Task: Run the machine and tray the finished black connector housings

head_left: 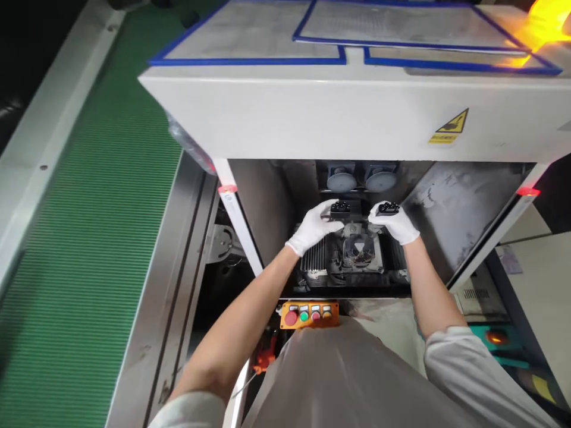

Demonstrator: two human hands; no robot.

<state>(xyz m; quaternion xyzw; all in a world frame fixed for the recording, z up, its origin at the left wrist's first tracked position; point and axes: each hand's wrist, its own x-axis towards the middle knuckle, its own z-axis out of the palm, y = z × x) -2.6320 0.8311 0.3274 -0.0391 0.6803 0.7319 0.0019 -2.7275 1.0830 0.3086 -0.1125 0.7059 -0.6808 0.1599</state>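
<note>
Both my hands wear white gloves and reach into the open bay of a white machine (pixel 312 113). My left hand (pixel 313 227) grips the left side of a small black block (pixel 340 207) with a knobbly top, its thumb and fingers on either side. A similar black block (pixel 388 208) sits in my right hand (pixel 398 224), with the fingers curled round it. Below and between the hands lies a dark mechanical fixture (pixel 359 246) with a ribbed section at its left. Two round grey discs (pixel 341 181) (pixel 380 180) hang at the back of the bay.
An orange control box (pixel 310 315) with coloured buttons is at the bay's front edge. White posts (pixel 238 220) with red lights flank the opening. A green conveyor belt (pixel 98 196) runs along the left. An amber lamp (pixel 548 21) glows at the upper right.
</note>
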